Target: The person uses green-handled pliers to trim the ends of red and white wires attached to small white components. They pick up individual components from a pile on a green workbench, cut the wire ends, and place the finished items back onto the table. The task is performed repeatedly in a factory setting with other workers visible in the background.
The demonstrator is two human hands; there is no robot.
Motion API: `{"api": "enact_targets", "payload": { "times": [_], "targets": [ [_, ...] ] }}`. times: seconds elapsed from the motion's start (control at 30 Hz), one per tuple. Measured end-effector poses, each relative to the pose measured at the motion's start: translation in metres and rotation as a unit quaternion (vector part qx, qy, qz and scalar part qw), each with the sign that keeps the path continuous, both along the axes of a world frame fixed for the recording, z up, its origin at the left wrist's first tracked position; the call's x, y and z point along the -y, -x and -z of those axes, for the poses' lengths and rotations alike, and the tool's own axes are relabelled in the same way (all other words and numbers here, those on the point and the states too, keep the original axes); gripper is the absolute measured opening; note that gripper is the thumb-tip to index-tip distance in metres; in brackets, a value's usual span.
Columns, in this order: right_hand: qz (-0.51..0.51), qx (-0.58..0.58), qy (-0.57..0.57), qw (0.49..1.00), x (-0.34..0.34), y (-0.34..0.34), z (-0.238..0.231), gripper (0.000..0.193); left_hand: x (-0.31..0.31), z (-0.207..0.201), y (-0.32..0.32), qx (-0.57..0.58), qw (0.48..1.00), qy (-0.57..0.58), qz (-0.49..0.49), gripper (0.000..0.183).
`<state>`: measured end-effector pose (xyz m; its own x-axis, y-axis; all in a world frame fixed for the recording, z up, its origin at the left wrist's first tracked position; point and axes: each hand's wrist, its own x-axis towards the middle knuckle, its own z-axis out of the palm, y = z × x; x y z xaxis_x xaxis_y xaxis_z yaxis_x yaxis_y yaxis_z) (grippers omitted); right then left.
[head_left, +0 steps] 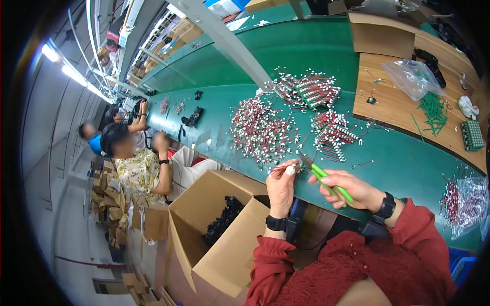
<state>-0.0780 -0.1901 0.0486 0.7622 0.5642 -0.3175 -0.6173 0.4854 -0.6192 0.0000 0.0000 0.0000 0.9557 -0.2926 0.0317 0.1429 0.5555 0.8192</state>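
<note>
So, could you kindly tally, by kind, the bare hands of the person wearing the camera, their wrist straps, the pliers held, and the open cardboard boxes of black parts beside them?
Hands (left hand, right hand): 2
Black wrist straps: 2
Green-handled pliers: 1
Open cardboard box of black parts: 1
Total: 6

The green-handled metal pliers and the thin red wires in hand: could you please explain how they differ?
The green-handled metal pliers have thick handles; the thin red wires are slender strands. The right hand grips the pliers; the left hand holds the wires. Both are handheld, close together.
</note>
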Motion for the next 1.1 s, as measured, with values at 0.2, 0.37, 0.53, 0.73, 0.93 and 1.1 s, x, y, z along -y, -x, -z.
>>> {"api": "enact_targets", "payload": {
  "times": [0.2, 0.37, 0.53, 0.73, 0.93, 1.1],
  "targets": [
    [0.12, 0.219, 0.199, 0.948, -0.026, -0.006, 0.008, 0.049, -0.016, -0.022, -0.014, 0.061, 0.983, -0.155, -0.079, 0.016],
    [0.081, 0.276, 0.367, 0.885, -0.014, 0.007, 0.007, 0.055, -0.007, -0.023, -0.003, 0.154, 0.956, -0.235, -0.086, 0.012],
    [0.104, 0.294, 0.423, 0.851, -0.007, 0.014, 0.011, 0.058, -0.003, -0.023, -0.003, 0.211, 0.945, -0.237, -0.078, 0.014],
    [0.087, 0.285, 0.421, 0.857, -0.005, 0.012, 0.008, 0.057, -0.008, -0.027, -0.005, 0.233, 0.932, -0.269, -0.068, 0.015],
    [0.095, 0.285, 0.393, 0.869, -0.007, 0.012, 0.009, 0.054, -0.009, -0.031, -0.004, 0.25, 0.923, -0.285, -0.065, 0.014],
    [0.058, 0.284, 0.412, 0.864, -0.005, 0.012, 0.003, 0.05, -0.009, -0.03, -0.003, 0.244, 0.93, -0.27, -0.053, 0.013]
  ]
}}
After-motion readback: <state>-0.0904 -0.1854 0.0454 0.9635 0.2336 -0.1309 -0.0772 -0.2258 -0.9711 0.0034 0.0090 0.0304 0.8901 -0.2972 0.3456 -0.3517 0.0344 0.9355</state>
